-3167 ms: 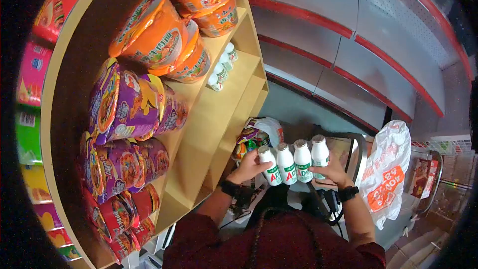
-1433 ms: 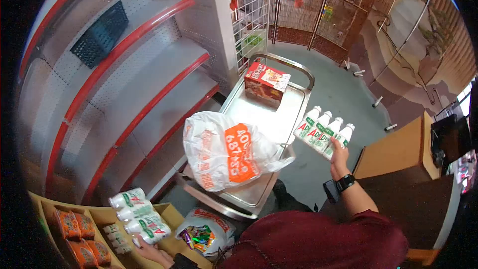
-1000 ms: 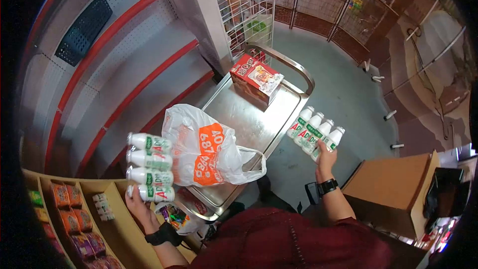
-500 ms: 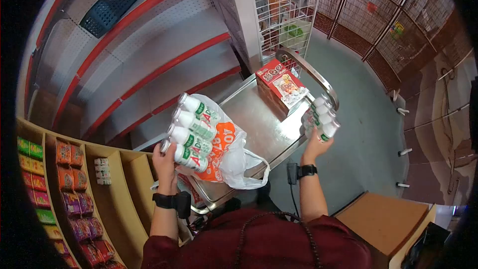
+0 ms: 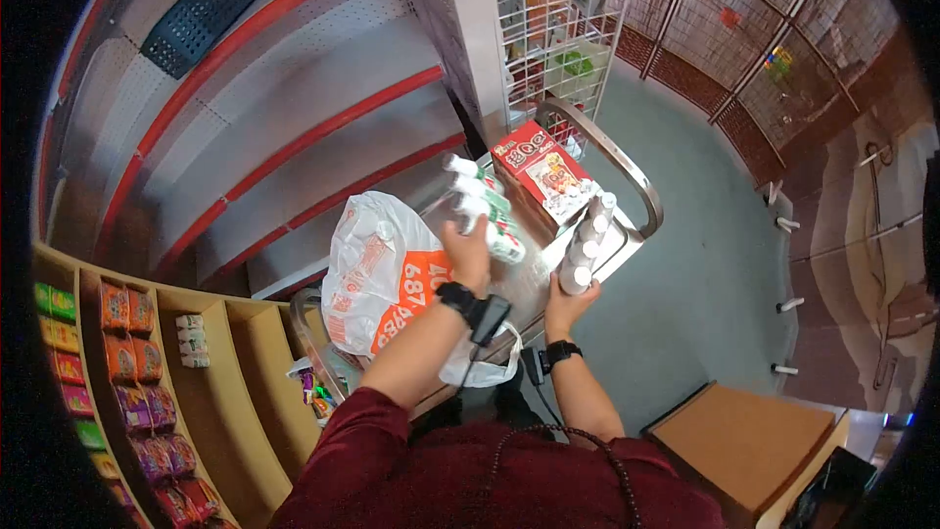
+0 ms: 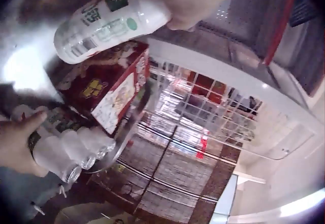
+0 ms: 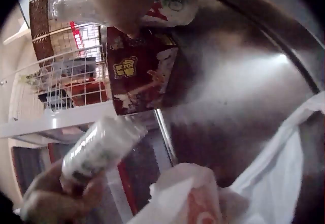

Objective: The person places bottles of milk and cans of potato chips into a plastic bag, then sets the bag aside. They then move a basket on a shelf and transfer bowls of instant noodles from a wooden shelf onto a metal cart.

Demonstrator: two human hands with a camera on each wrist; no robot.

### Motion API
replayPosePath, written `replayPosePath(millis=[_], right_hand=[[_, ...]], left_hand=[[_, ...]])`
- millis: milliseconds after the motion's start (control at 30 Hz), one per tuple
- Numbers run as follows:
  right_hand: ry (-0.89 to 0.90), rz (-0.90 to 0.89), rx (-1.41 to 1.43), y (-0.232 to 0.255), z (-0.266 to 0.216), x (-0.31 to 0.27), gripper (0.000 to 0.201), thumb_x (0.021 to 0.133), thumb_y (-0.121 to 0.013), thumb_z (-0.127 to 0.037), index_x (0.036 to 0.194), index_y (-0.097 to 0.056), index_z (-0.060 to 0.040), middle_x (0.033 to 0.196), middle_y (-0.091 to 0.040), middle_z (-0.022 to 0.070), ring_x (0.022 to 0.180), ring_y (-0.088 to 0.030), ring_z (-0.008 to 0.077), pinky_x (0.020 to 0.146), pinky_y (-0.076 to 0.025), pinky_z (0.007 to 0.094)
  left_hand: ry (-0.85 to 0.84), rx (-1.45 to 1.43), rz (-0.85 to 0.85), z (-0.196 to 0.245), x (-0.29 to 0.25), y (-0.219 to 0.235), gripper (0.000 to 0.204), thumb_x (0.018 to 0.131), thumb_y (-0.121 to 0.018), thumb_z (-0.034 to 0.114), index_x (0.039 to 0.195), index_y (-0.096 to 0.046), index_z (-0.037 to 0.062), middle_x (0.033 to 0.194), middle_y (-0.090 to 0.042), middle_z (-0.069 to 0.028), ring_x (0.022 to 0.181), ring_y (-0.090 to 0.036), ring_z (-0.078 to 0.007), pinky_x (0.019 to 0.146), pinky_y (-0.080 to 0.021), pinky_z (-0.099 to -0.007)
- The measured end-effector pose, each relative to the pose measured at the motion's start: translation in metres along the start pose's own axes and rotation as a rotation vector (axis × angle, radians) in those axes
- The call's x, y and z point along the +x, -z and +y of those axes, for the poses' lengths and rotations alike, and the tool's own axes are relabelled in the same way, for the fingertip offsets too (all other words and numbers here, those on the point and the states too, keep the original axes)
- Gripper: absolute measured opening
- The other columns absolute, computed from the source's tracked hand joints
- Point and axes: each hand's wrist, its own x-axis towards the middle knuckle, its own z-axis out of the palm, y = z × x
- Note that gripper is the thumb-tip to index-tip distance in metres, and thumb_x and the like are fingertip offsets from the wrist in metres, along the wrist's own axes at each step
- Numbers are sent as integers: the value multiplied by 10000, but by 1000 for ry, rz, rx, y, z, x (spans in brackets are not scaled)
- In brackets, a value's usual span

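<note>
My left hand (image 5: 468, 253) grips one pack of white drink bottles (image 5: 497, 225) with green-and-red labels, tilted over the metal trolley (image 5: 529, 279). My right hand (image 5: 571, 306) holds another such pack (image 5: 587, 245) at the trolley's right side, caps facing up toward the head camera. Between and beyond the packs, a red box (image 5: 550, 174) lies on the trolley top. In the left wrist view, a single bottle (image 6: 111, 26) of the left pack shows below my fingers; the rest is hidden. The right wrist view shows the left pack (image 7: 101, 145) blurred.
A white plastic bag (image 5: 372, 264) with orange print fills the trolley's near left. Wooden shelving (image 5: 211, 304) with snack packs and cup noodles stands left. Grey shelves with red edges (image 5: 294, 147) rise behind. A brown cabinet (image 5: 744, 441) is at the lower right.
The body has turned from the wooden shelves to the trolley. Both hands, spread apart earlier, have brought their bottle packs over it, the left one moving rightward past the bag.
</note>
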Motion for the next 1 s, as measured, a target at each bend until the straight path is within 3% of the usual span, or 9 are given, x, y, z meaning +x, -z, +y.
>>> replayPosePath(millis=[233,467,533,633,667,800,867,933,1000], right_hand=[[9,-210,-39,7,8,-8,716,561,-770,-221,1059,-333,49,1027,-384,186,974,-391,308,854,-314,374],[73,-317,-186,8,2,0,816,542,-782,-213,1133,-314,101,1067,-406,207,1006,-404,308,896,-312,365],[203,-392,-199,1,26,5,787,539,-776,-180,1125,-335,107,1062,-443,205,979,-450,286,862,-354,357],[165,-325,-107,-1,36,10,672,516,-784,-181,1030,-436,79,928,-554,163,848,-531,255,787,-412,350],[203,-449,-272,7,32,14,672,532,-776,-185,1048,-426,65,969,-540,171,866,-527,251,782,-416,348],[222,-675,-60,29,72,27,607,647,-686,-106,1137,-371,62,1060,-488,194,948,-501,281,824,-404,365],[238,-561,-81,46,48,4,568,684,-634,-50,1164,-355,70,1100,-461,218,994,-477,324,861,-384,384],[192,-423,-274,52,58,11,546,689,-611,-24,1164,-362,76,1127,-439,246,1025,-459,349,890,-362,395],[459,-332,-411,62,52,3,499,700,-594,-16,1145,-391,82,1134,-433,261,1039,-449,351,905,-347,393]], left_hand=[[-14,372,-231,-4,-45,-33,488,618,-702,251,903,-427,-34,929,-469,-238,935,-419,-376,820,-341,-414],[-52,-70,-893,-47,-22,-16,583,607,-703,131,1079,-402,-29,1011,-513,-134,915,-516,-214,792,-427,-330],[-253,-27,-1052,-33,-15,-5,569,634,-675,86,1122,-402,-22,1034,-515,-99,903,-513,-154,790,-436,-301],[-274,4,-1258,-44,1,-5,369,679,-632,155,995,-540,-12,875,-600,-107,781,-572,-186,697,-459,-302],[-255,231,-1250,-30,1,1,370,692,-622,206,976,-541,-15,861,-599,-116,769,-575,-206,688,-454,-299],[-315,-85,-938,52,-15,144,360,721,-598,222,970,-534,-31,822,-600,-120,744,-577,-192,667,-452,-301],[-214,10,-792,64,-9,223,326,726,-618,209,984,-546,23,836,-587,-103,758,-563,-143,666,-452,-264],[-312,-124,-361,29,4,302,254,752,-597,118,970,-542,0,854,-582,-74,776,-559,-131,690,-458,-253],[-139,-132,-47,-3,12,398,191,774,-570,99,936,-549,0,834,-588,-71,773,-563,-121,679,-462,-253]])
